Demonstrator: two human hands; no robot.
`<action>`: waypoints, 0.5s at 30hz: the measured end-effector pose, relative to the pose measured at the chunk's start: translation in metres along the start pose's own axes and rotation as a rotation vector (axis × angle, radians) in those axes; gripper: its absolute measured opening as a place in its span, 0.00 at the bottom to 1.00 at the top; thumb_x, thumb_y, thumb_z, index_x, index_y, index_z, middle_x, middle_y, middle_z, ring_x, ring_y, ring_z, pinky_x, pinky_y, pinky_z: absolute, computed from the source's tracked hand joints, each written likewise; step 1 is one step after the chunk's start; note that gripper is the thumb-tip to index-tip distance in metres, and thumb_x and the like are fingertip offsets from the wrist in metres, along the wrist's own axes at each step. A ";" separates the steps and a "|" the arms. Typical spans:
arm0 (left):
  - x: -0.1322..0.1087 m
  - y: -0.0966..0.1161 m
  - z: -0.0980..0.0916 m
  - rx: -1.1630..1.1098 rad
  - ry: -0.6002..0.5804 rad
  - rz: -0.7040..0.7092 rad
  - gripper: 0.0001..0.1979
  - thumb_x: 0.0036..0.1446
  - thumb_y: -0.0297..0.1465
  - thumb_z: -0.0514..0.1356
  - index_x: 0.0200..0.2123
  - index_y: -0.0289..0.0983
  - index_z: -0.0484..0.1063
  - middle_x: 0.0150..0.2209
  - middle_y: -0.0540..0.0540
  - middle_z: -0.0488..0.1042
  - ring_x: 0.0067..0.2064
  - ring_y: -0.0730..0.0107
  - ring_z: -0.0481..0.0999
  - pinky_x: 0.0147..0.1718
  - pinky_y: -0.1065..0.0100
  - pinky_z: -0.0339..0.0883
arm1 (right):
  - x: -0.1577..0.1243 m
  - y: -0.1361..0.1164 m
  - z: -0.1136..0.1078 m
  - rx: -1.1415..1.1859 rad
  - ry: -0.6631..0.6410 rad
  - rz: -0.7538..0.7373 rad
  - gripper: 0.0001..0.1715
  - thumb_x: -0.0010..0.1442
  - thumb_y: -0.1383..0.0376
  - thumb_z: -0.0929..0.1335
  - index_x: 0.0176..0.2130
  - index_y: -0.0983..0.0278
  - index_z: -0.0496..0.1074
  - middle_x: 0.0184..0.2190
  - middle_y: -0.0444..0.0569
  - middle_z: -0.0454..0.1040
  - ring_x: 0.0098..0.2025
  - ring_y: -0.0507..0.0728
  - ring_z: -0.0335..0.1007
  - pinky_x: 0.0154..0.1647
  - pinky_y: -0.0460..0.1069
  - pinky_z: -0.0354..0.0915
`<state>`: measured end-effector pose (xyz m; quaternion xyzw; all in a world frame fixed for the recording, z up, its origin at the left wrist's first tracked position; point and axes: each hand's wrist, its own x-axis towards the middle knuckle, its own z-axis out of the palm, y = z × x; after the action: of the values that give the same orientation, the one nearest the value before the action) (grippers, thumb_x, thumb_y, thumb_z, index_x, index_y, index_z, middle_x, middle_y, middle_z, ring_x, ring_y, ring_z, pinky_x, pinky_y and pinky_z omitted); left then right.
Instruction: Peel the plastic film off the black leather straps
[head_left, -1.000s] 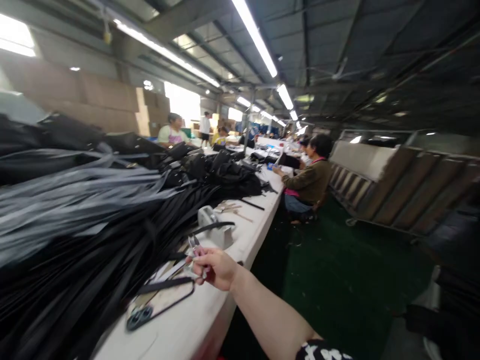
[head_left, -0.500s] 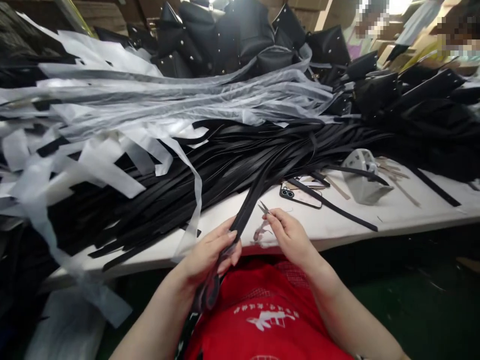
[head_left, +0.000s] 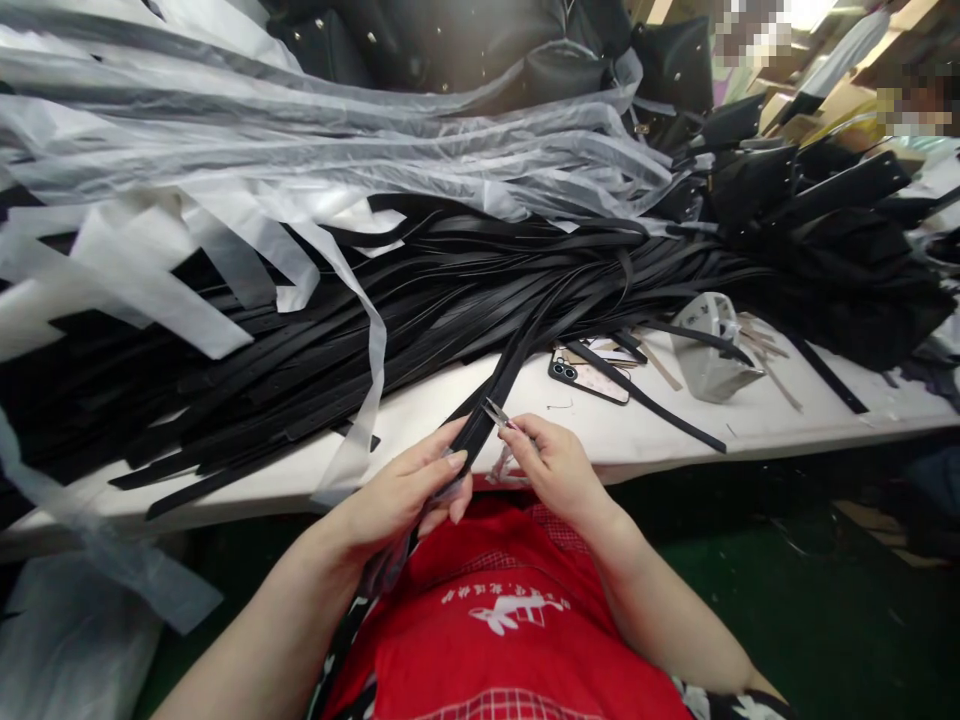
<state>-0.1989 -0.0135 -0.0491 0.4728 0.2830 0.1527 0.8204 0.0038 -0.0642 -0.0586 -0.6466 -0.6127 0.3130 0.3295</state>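
My left hand [head_left: 420, 483] is closed around black straps [head_left: 491, 405] that run down from the pile on the table, close to its front edge. Just right of it, my right hand [head_left: 551, 458] pinches small metal snips [head_left: 496, 412], whose pointed tips lie at the held straps. Behind both hands spreads a large heap of long black straps [head_left: 420, 300]. A translucent strip [head_left: 377, 350] hangs over the heap toward the table edge.
A phone [head_left: 589, 378] and a grey plastic holder [head_left: 712, 350] are on the white table [head_left: 660, 430]. Translucent strips [head_left: 337, 130] and black bags [head_left: 465, 45] are piled behind. Blurred people are at the upper right.
My right hand has moved left with the snips, so their tips are now at the straps in my left hand. The camera view has shifted slightly.
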 end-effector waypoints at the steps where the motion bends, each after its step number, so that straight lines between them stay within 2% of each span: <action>1: 0.000 0.000 0.000 0.003 -0.002 -0.003 0.28 0.68 0.37 0.52 0.67 0.38 0.49 0.22 0.51 0.71 0.16 0.81 0.56 0.13 0.81 0.49 | 0.001 -0.001 0.000 -0.044 0.006 -0.015 0.17 0.68 0.56 0.61 0.34 0.62 0.71 0.28 0.45 0.76 0.32 0.54 0.72 0.36 0.46 0.62; 4: -0.001 0.000 0.000 -0.004 0.008 -0.010 0.28 0.68 0.38 0.52 0.67 0.38 0.49 0.23 0.51 0.70 0.16 0.81 0.56 0.13 0.80 0.48 | 0.001 -0.002 -0.001 -0.153 0.017 -0.027 0.18 0.69 0.55 0.61 0.33 0.61 0.70 0.28 0.45 0.76 0.33 0.54 0.72 0.37 0.46 0.61; 9: -0.001 0.000 0.002 -0.032 0.023 -0.018 0.29 0.67 0.38 0.52 0.67 0.37 0.49 0.22 0.51 0.70 0.15 0.82 0.53 0.12 0.80 0.45 | 0.003 -0.002 0.000 -0.202 0.015 -0.028 0.20 0.70 0.55 0.60 0.33 0.60 0.72 0.27 0.44 0.77 0.33 0.54 0.73 0.38 0.46 0.61; 12: -0.001 0.000 0.003 -0.046 0.033 -0.024 0.30 0.67 0.38 0.53 0.67 0.37 0.48 0.22 0.51 0.69 0.15 0.82 0.52 0.12 0.79 0.45 | 0.004 0.002 -0.004 -0.118 0.017 -0.050 0.20 0.69 0.55 0.60 0.33 0.61 0.73 0.28 0.45 0.76 0.33 0.53 0.72 0.37 0.46 0.61; 15: 0.000 0.002 0.004 -0.045 0.052 -0.025 0.31 0.66 0.39 0.54 0.67 0.38 0.48 0.22 0.51 0.69 0.15 0.82 0.52 0.12 0.79 0.44 | -0.001 0.011 -0.018 0.065 0.001 -0.061 0.18 0.68 0.55 0.62 0.35 0.62 0.73 0.30 0.45 0.77 0.34 0.54 0.72 0.38 0.46 0.63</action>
<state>-0.1964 -0.0154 -0.0463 0.4463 0.3066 0.1612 0.8251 0.0245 -0.0663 -0.0569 -0.6168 -0.6215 0.3219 0.3601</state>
